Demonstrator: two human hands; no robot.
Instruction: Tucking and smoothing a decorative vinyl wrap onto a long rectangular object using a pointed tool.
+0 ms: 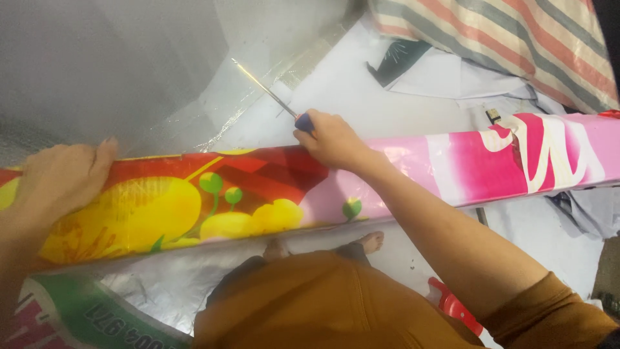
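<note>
A long roll of printed sheet (361,178), red and yellow at one end and pink and white at the other, lay across the view in front of the seated person, over a silver foil-faced sheet (213,110) spread on the floor. The left hand (61,178) was pressed flat on the red-and-yellow end, fingers extended and together, gripping nothing. The right hand (332,139) was closed around the blue handle of a thin metal-shafted tool (268,94), whose shaft pointed away toward the foil sheet's edge.

Risks, as judged:
- The roll was held only by a flat palm; it could be rolled or slid if pressure were eased, and any line being followed would be lost.
- The pointed shaft could be skidded on the slick foil, tearing it off line.
- Bare feet (371,242) lay just under the roll's near edge, and could be struck if the tool were drawn back.

Not resolved:
- The tool's tip was lost in glare; blade, awl or screwdriver could not be told, nor whether it touched the foil.
- Both ends of the roll were cut off by the frame.
- A red plastic object (452,307) by the right forearm was partly hidden and was not identified.
- A striped fabric (516,39) lay at top right, with a small dark object (493,116) below it, too small to identify.
</note>
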